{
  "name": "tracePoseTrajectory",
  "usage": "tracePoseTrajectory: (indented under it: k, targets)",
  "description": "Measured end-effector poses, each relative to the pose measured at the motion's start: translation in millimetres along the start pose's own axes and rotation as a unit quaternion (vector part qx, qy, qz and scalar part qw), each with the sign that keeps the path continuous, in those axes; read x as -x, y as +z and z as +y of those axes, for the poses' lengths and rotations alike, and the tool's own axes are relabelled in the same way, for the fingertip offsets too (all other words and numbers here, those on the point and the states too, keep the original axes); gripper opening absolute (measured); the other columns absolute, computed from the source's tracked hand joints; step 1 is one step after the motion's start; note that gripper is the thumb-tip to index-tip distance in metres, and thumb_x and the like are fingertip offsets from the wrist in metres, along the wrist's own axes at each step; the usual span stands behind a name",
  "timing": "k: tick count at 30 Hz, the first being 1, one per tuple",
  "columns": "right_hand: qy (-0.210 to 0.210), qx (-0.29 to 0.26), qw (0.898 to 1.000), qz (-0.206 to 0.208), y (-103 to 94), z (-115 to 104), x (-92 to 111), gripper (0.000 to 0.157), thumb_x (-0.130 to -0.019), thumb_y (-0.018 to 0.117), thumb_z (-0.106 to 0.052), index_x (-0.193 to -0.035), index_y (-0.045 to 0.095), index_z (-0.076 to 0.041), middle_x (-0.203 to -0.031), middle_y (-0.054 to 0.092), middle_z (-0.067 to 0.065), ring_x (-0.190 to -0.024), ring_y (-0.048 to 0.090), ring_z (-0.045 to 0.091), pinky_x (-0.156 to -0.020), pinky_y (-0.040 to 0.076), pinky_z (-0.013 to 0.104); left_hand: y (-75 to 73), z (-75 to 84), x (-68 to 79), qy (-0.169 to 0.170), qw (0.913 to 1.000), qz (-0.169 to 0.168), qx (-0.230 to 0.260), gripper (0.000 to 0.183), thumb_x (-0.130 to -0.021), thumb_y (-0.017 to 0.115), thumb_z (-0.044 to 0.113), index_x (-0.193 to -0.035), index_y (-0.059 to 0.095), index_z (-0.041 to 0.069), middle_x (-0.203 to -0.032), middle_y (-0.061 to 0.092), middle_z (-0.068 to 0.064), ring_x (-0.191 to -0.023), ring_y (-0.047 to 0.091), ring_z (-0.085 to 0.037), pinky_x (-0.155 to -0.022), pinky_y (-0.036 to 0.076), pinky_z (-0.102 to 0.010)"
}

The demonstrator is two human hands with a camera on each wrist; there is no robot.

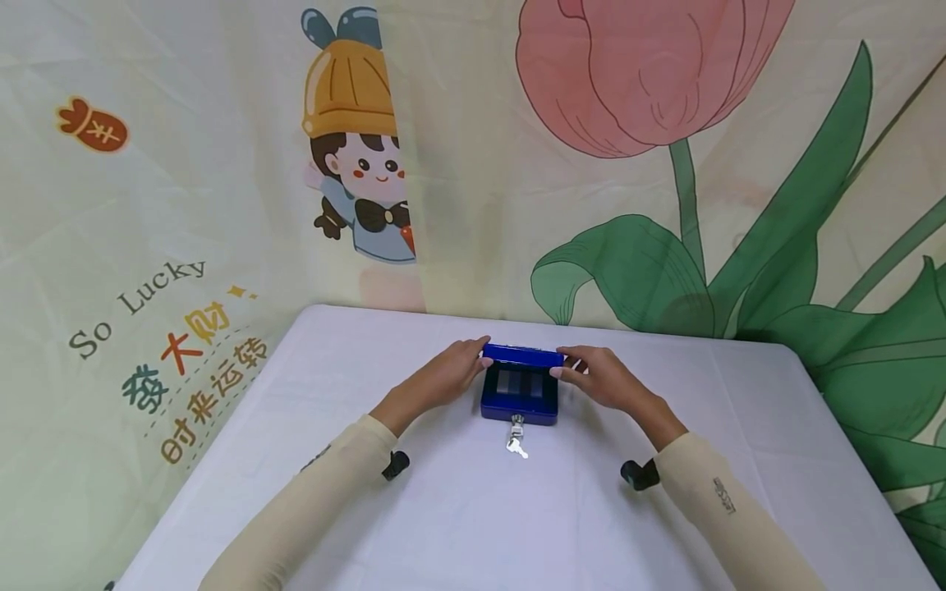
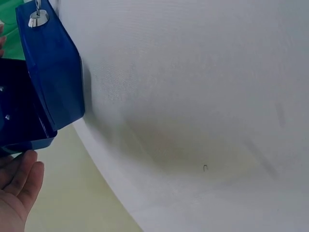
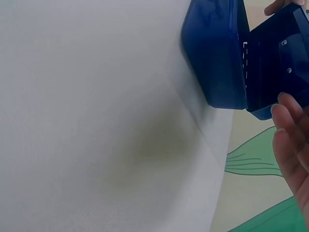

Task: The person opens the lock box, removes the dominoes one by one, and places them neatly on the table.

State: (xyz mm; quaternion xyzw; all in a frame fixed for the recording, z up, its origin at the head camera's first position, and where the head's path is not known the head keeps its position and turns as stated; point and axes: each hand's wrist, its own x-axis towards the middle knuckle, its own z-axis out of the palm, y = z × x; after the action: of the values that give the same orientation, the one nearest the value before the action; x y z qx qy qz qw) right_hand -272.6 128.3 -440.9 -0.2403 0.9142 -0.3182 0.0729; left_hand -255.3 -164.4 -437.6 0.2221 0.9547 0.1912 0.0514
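A small blue metal cash box [image 1: 517, 409] stands on the table with its lid [image 1: 523, 355] raised at the back. Inside it a dark tray with grey sections shows. A bunch of keys [image 1: 516, 446] hangs from the lock on the front. My left hand [image 1: 452, 371] holds the lid's left end between thumb and fingers. At the opposite end, my right hand [image 1: 602, 376] grips the lid's right corner the same way. The right wrist view shows the lid's inner face with two small rivets, and fingertips [image 3: 284, 99] at its edge.
A white cloth covers the table [image 1: 473, 525]. Right behind its far edge hangs a printed curtain [image 1: 473, 164] with a tulip and a cartoon figure. Dark wrist straps [image 1: 639, 474] stick out by both sleeves.
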Motion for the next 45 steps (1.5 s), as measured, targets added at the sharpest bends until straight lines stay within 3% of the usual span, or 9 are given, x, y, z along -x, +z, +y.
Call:
tracePoseTrajectory:
  k: [10,17,27,39,45]
  targets:
    - [0.013,-0.025,1.0,-0.001,-1.0,4,-7,0.054,-0.1,0.061,-0.038,-0.142,0.056,-0.003,-0.116,0.072,0.012,-0.1,0.063,0.023,-0.081,0.056,0.034,-2.5,-1.6,-7.9,-0.001,0.9999,0.012,-0.002,0.056,-0.11,0.037,0.034,-0.153,0.035,-0.002,-0.147,0.051,-0.024,-0.14,0.046,-0.037,-0.115,0.038,-0.048]
    - [0.005,-0.046,0.999,0.002,-1.0,7,-10,0.05,-0.102,0.059,-0.036,-0.141,0.057,-0.004,-0.11,0.072,0.015,-0.095,0.064,0.023,-0.076,0.055,0.032,-3.3,-5.1,-15.6,0.018,0.9995,0.025,-0.005,0.052,-0.109,0.043,0.026,-0.15,0.038,-0.006,-0.142,0.056,-0.024,-0.135,0.051,-0.037,-0.114,0.04,-0.048]
    - [-0.003,-0.045,0.998,0.032,8.4,16,-15,0.036,-0.099,0.064,-0.016,-0.133,0.064,-0.004,-0.105,0.074,0.009,-0.088,0.064,0.019,-0.07,0.055,0.028,-0.5,-7.7,-24.8,-0.001,0.9997,0.023,-0.005,0.045,-0.107,0.049,0.014,-0.149,0.042,-0.001,-0.138,0.06,-0.017,-0.131,0.055,-0.032,-0.111,0.044,-0.045]
    - [0.018,-0.045,0.998,0.051,11.7,14,-19,0.033,-0.101,0.062,-0.017,-0.131,0.065,-0.004,-0.102,0.074,0.012,-0.083,0.063,0.019,-0.067,0.054,0.028,2.2,-10.0,-33.5,0.017,0.9979,0.063,0.003,0.037,-0.105,0.052,0.01,-0.14,0.052,0.001,-0.133,0.064,-0.015,-0.127,0.058,-0.03,-0.11,0.045,-0.044]
    - [0.033,-0.037,0.998,0.047,12.9,16,-24,0.032,-0.102,0.061,-0.019,-0.13,0.065,-0.004,-0.1,0.073,0.012,-0.083,0.062,0.019,-0.066,0.054,0.028,5.5,-10.6,-37.4,0.005,0.9978,0.066,0.0,0.039,-0.105,0.05,0.012,-0.143,0.05,0.004,-0.137,0.063,-0.012,-0.131,0.056,-0.029,-0.112,0.043,-0.044]
